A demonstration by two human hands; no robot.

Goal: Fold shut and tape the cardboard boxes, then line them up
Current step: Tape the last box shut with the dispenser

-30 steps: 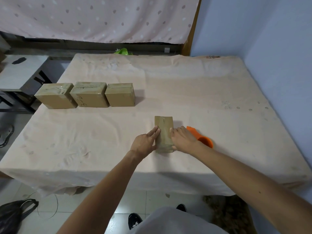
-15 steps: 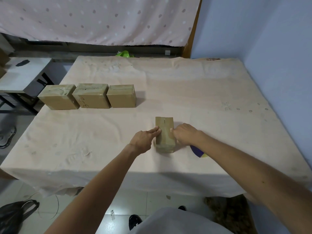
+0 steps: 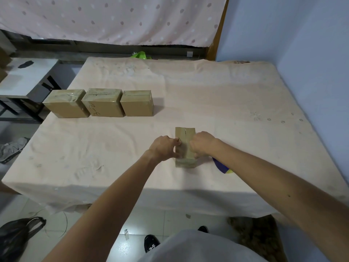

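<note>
A small cardboard box (image 3: 185,136) stands on the cloth-covered table (image 3: 217,103) near its front edge, flaps folded shut with a slit down the top. My left hand (image 3: 164,147) grips its left side, fingers curled onto the top. My right hand (image 3: 203,145) grips its right side the same way. Three taped boxes stand side by side in a row at the left: one (image 3: 66,105), a second (image 3: 103,103) with handwriting on its front, and a third (image 3: 137,103).
A tape dispenser (image 3: 222,166), blue and yellow here, lies partly hidden under my right forearm. A blue wall (image 3: 311,53) borders the table on the right. A small grey side table (image 3: 22,78) stands to the left. A black bag (image 3: 15,237) lies on the floor.
Both hands have closed in on the box, fingers curling over its top edges. The tape dispenser, seen orange a second ago, now shows blue and yellow beneath my right forearm.
</note>
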